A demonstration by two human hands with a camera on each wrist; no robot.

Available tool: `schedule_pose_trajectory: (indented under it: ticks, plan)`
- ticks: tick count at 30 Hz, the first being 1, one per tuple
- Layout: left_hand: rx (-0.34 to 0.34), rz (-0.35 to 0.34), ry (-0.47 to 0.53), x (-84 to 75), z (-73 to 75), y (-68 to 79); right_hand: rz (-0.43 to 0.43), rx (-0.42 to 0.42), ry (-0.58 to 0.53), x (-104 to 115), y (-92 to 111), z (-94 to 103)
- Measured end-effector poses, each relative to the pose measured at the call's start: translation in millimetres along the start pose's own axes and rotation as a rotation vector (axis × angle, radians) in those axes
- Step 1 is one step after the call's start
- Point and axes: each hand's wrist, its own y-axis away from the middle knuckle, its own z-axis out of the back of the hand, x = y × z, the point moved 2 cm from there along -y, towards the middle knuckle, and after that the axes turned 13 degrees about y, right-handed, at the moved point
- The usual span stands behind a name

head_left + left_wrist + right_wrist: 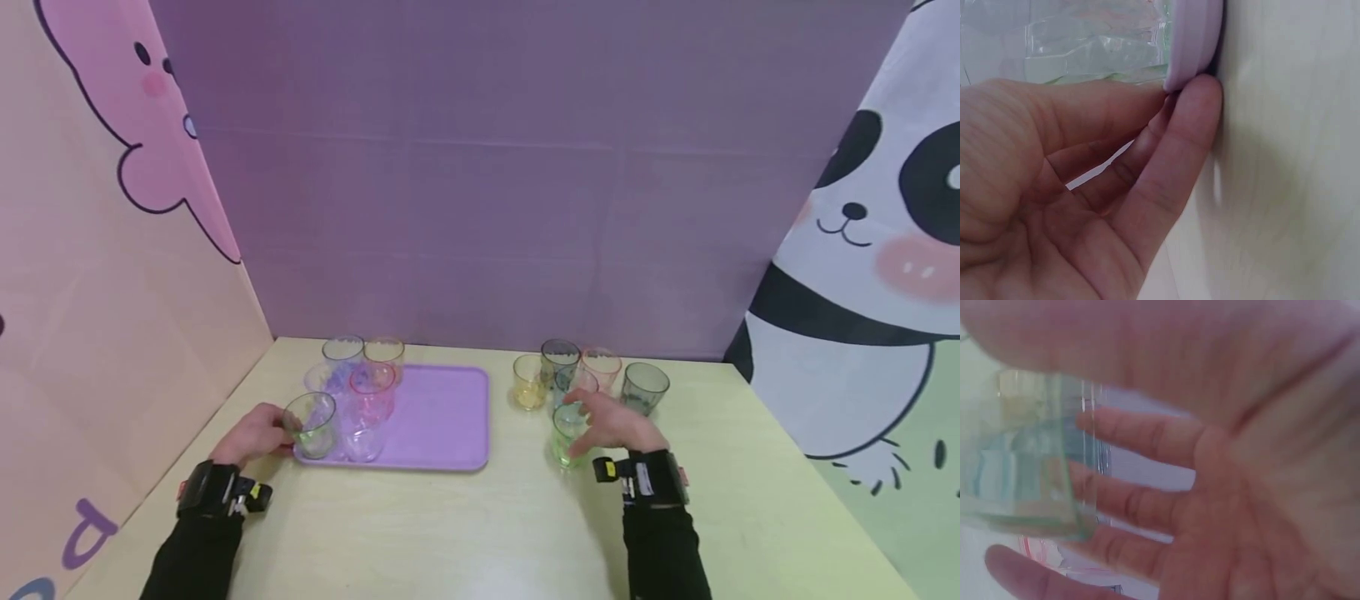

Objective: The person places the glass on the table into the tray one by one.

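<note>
My left hand (253,435) is at the near left corner of a purple tray (446,417), beside a green-tinted glass (313,427) standing on it. In the left wrist view, thumb and fingers (1179,144) pinch the tray's rim (1194,44). My right hand (618,423) is spread about a light green glass (567,437) on the table. Its fingers (1141,503) are extended behind the glass wall in the right wrist view, with the palm away from the glass.
Blue, amber, pink and clear glasses (372,392) crowd the tray's left half. Right of the tray stand a yellow glass (529,385), a dark grey glass (560,357), a pink glass (602,367) and a grey-green glass (645,385). A purple backdrop (465,183) rises behind the table.
</note>
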Motion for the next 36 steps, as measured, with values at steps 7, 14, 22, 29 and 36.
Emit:
schedule_pose_trajectory:
  ticks: [7,14,22,29,36]
  plan:
    - [0.000,0.008,0.007,0.3,0.0,-0.1,0.023,-0.051,-0.016,-1.0,-5.2,-0.5]
    - [0.003,0.016,0.017,-1.9,0.5,1.4,0.096,-0.175,-0.075,6.2,-13.9,-2.5]
    - [0.000,0.018,0.018,0.0,-0.2,0.1,0.161,-0.302,-0.251,20.8,-25.3,-10.8]
    - [-0.002,0.003,0.020,0.2,-0.8,0.6,0.256,-0.275,-0.621,54.0,-46.2,-25.9]
    - [-0.006,0.000,0.020,-2.1,-0.9,2.1,0.224,-0.302,-0.872,84.2,-70.6,-46.2]
